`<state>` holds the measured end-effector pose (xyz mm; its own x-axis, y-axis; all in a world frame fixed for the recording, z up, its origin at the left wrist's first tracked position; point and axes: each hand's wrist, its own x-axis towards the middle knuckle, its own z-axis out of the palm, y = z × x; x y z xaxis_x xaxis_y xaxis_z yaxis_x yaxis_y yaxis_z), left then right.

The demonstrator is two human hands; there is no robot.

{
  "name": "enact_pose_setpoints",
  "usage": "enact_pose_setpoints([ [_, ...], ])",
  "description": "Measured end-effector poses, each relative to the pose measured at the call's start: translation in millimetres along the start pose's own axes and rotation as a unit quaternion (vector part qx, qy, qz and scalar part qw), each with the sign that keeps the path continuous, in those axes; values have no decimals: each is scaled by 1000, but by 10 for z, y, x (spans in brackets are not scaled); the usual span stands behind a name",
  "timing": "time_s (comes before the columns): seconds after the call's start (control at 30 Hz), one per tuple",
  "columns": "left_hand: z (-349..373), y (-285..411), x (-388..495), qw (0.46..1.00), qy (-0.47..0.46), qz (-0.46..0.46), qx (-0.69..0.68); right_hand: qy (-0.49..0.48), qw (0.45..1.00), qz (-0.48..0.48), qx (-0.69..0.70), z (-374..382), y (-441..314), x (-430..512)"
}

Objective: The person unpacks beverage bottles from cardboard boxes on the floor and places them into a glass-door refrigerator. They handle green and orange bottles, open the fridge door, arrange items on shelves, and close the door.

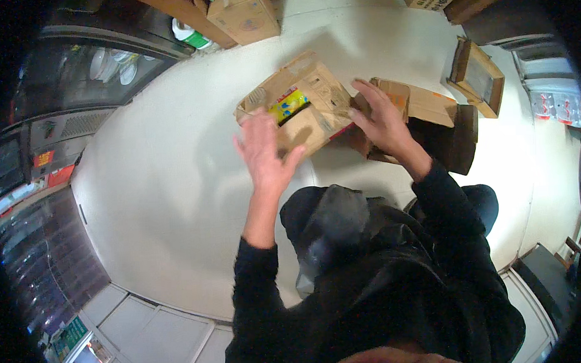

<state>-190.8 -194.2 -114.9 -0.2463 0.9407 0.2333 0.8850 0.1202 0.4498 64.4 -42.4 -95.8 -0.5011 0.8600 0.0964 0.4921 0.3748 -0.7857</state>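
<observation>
A cardboard box (300, 130) stands on the pale floor in front of my bent knees, its top flaps partly apart. Through the gap between the flaps shows a yellow printed package (289, 104) with blue marks. My left hand (265, 146) is over the box's near left corner, fingers spread and slightly blurred. At the box's right side is my right hand (382, 118), thumb apart from the fingers and nothing in its grasp. Whether either hand touches the cardboard I cannot tell. Just right of the box, partly behind my right hand, lies an opened cardboard carton (432, 107) with a dark inside.
Farther right an open shallow box (486, 78) leans on its side. Beyond the work, a closed carton (246, 20) stands beside a white-and-green roll pack (189, 34). A glass-fronted cabinet (123, 67) with dishes borders the left. Bottled packs (554, 102) sit at far right.
</observation>
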Motion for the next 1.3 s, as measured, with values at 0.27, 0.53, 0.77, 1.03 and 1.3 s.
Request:
enact_pose_setpoints([
  [0.27, 582, -370, -792, 772, -104, -318, -541, 51, 948, 72, -306, -1234, 314, -416],
  [0.53, 464, -318, 119, 540, -93, -429, -719, 95, 897, 361, -235, -1564, 678, -1157],
  [0.77, 924, 99, 1413, 570, -101, -380, -722, 112, 930, 346, -56, -1810, 914, -1229],
  [1.03, 1613, 413, 2795, 580, -127, -360, -720, 106, 957, 270, -4, -1930, 951, -1148],
  [1.3, 1579, 985, 2699, 981, 149, 95, -77, 142, 900, 357, 205, -2014, 775, -1038],
])
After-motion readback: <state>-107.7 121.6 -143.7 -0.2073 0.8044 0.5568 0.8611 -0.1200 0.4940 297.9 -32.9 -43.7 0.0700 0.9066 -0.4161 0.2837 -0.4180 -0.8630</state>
